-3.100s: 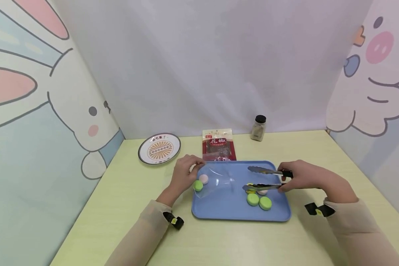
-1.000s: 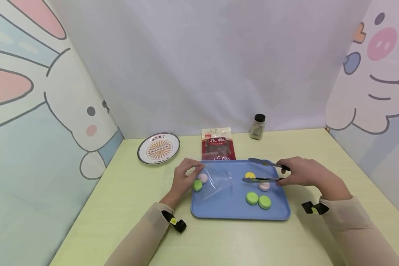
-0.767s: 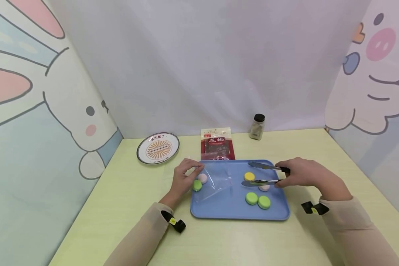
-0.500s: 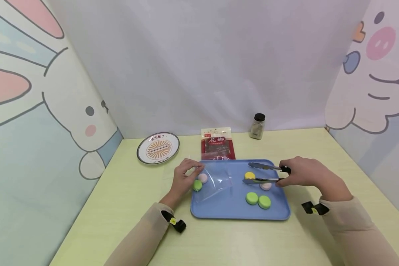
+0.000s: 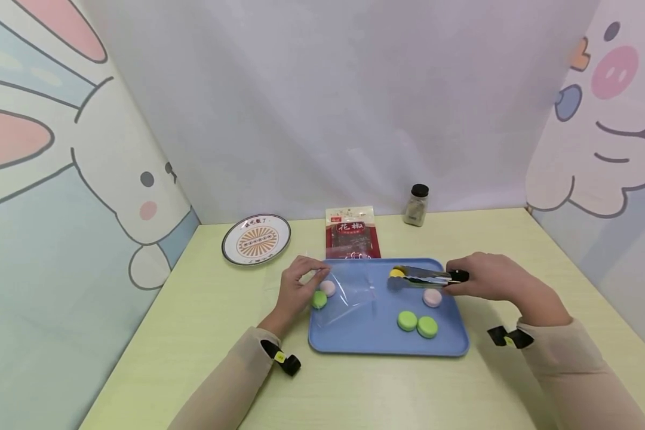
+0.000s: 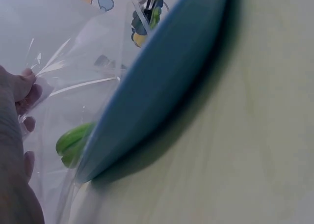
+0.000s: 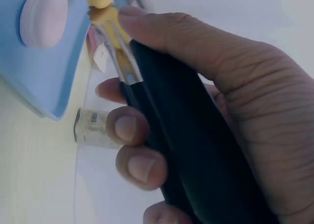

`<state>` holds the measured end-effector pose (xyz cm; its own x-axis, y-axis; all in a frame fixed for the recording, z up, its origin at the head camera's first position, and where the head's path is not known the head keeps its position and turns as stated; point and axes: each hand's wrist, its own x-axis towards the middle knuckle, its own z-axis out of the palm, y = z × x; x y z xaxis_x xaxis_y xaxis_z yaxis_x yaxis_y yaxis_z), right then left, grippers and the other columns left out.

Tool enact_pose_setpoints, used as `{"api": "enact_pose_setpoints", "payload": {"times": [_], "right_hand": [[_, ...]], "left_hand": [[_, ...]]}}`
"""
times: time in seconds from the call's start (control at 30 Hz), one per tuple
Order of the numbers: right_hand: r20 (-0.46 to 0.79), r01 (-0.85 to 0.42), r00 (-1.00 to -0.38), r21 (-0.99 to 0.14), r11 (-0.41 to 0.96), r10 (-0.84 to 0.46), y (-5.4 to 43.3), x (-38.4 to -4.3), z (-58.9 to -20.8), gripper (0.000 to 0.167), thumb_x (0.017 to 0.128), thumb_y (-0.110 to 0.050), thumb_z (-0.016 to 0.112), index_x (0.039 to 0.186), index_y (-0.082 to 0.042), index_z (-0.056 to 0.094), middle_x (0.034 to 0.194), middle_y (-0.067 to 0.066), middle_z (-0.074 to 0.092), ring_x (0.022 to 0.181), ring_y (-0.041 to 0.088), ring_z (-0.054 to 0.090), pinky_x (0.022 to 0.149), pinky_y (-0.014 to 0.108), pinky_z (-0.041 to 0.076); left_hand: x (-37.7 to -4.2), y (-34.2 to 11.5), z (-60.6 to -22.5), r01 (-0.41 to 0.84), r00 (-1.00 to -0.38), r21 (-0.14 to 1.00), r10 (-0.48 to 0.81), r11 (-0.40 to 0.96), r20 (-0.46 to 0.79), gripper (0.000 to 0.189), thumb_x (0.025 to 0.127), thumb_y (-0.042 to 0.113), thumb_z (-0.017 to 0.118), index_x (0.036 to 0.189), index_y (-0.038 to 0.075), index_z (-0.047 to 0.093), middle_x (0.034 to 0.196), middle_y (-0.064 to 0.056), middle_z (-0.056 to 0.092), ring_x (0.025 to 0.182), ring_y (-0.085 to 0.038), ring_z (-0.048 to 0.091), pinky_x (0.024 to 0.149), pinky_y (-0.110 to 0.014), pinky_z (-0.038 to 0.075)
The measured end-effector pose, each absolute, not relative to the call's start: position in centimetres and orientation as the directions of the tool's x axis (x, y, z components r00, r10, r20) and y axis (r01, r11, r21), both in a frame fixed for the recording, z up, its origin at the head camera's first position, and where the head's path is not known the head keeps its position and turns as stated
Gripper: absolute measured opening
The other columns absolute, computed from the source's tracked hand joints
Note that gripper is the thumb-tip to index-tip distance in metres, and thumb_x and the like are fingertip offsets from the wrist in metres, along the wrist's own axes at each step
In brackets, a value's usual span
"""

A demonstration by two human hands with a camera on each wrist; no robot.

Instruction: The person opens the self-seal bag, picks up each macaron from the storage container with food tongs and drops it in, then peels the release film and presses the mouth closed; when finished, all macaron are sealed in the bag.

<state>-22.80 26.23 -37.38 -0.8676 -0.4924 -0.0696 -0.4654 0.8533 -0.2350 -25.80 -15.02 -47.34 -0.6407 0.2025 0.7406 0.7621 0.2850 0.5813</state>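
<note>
Right hand (image 5: 486, 280) squeezes the tongs (image 5: 421, 276) tight around a yellow macaron (image 5: 396, 273) while left hand (image 5: 295, 288) pinches the clear bag (image 5: 349, 289) mouth open to receive it.

The left hand (image 5: 297, 288) lies left of centre, its forearm running in from the near left in a pale sleeve with a dark strap at the wrist. Its fingers are curled, and thumb and fingertips (image 6: 30, 93) pinch a thin clear film, the other fingers tucked under. The right hand (image 5: 486, 280) sits to the right at about the same depth, forearm coming in from the near right, also sleeved and strapped at the wrist. It points leftward, knuckles up. In the right wrist view the thumb lies along the top of a black handle, and the fingers (image 7: 128, 128) curl under it, squeezing it closed.
</note>
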Motion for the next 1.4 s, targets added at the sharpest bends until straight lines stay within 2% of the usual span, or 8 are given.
{"api": "enact_pose_setpoints", "payload": {"times": [0.17,0.5,0.77,0.9,1.0,1.23,1.4], "right_hand": [[-0.01,-0.511,-0.846,-0.269,0.816,-0.533,25.5,-23.2,-37.4,0.032,0.087,-0.063,0.068,0.089,-0.033,0.06,0.065,-0.014,0.049,0.058,0.005,0.045,0.054,0.028,0.036],[0.01,-0.607,-0.766,-0.339,0.719,-0.643,21.0,-24.8,-38.2,0.031,0.089,-0.061,0.067,0.093,-0.03,0.065,0.064,-0.016,0.053,0.055,0.003,0.047,0.053,0.026,0.04],[0.046,-0.682,-0.707,-0.306,0.664,-0.705,14.8,-26.9,-38.3,0.032,0.087,-0.059,0.071,0.091,-0.028,0.064,0.068,-0.014,0.054,0.059,0.005,0.048,0.054,0.027,0.041],[0.068,-0.686,-0.717,-0.246,0.685,-0.694,12.5,-27.0,-38.7,0.033,0.088,-0.056,0.071,0.097,-0.024,0.066,0.067,-0.011,0.054,0.058,0.007,0.049,0.052,0.029,0.039],[0.102,-0.66,-0.749,-0.195,0.726,-0.654,11.0,-26.8,-39.2,0.038,0.09,-0.055,0.07,0.104,-0.02,0.068,0.068,-0.009,0.057,0.057,0.007,0.05,0.05,0.031,0.041],[0.109,-0.597,-0.801,-0.23,0.769,-0.589,9.8,-25.7,-41.1,0.033,0.091,-0.051,0.07,0.088,-0.02,0.06,0.061,-0.007,0.049,0.052,0.009,0.046,0.046,0.029,0.035],[0.135,-0.562,-0.826,-0.271,0.781,-0.547,9.5,-25.1,-41.3,0.031,0.09,-0.049,0.072,0.089,-0.02,0.06,0.061,-0.007,0.049,0.051,0.011,0.046,0.046,0.029,0.034]], "left_hand": [[-26.0,-15.1,-46.9,0.785,-0.606,0.55,0.171,0.285,0.777,0.012,0.088,0.004,0.078,0.098,0.011,0.079,0.097,0.0,0.075,0.094,-0.021,0.063,0.086,-0.033,0.049],[-26.2,-14.5,-47.4,0.824,-0.538,0.491,0.117,0.283,0.835,0.016,0.077,-0.011,0.08,0.092,-0.003,0.078,0.092,-0.014,0.075,0.088,-0.031,0.062,0.086,-0.034,0.049],[-25.6,-14.8,-47.7,0.816,-0.543,0.522,0.02,0.249,0.84,0.018,0.081,-0.008,0.079,0.096,0.001,0.079,0.092,-0.009,0.076,0.087,-0.023,0.064,0.082,-0.028,0.05],[-25.5,-14.9,-47.6,0.824,-0.541,0.524,0.024,0.217,0.841,0.017,0.083,-0.004,0.079,0.098,0.003,0.079,0.094,-0.009,0.076,0.088,-0.023,0.064,0.083,-0.029,0.051],[-25.6,-14.9,-47.5,0.83,-0.529,0.513,0.016,0.218,0.849,0.017,0.082,-0.004,0.079,0.098,0.002,0.079,0.094,-0.01,0.076,0.09,-0.025,0.064,0.085,-0.03,0.051],[-25.8,-14.9,-47.6,0.814,-0.545,0.527,0.008,0.245,0.838,0.017,0.082,-0.004,0.079,0.096,0.004,0.079,0.093,-0.008,0.077,0.09,-0.024,0.063,0.085,-0.03,0.049],[-25.8,-15.0,-47.6,0.819,-0.537,0.519,0.007,0.245,0.844,0.016,0.078,-0.01,0.079,0.092,-0.002,0.077,0.091,-0.015,0.075,0.087,-0.029,0.063,0.085,-0.03,0.049]]}}
